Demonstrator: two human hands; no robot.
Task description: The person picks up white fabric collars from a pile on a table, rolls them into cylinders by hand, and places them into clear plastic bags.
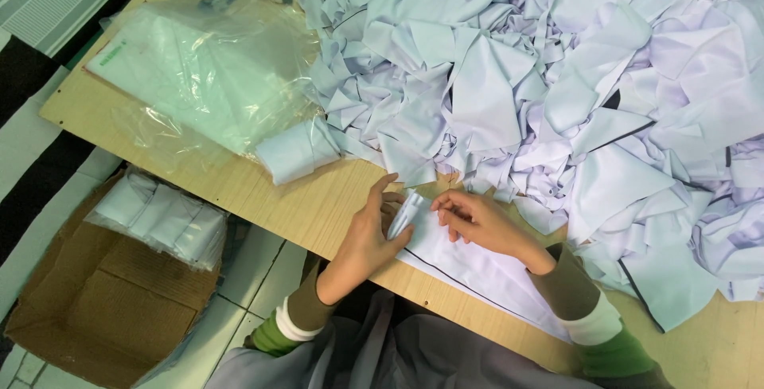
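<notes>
My left hand [368,232] and my right hand [477,222] both pinch the near end of a white fabric piece [477,265] with a dark edge line, lying flat on the wooden table [310,206]. The folded tip of the piece [406,212] stands up between my fingers. A big heap of similar white fabric pieces [549,78] covers the table just beyond my hands and to the right.
A rolled white bundle [296,150] lies left of my hands, beside clear plastic bags holding white fabric [199,70]. On the floor at lower left stands an open cardboard box [103,293] with a bag of white rolls [159,215].
</notes>
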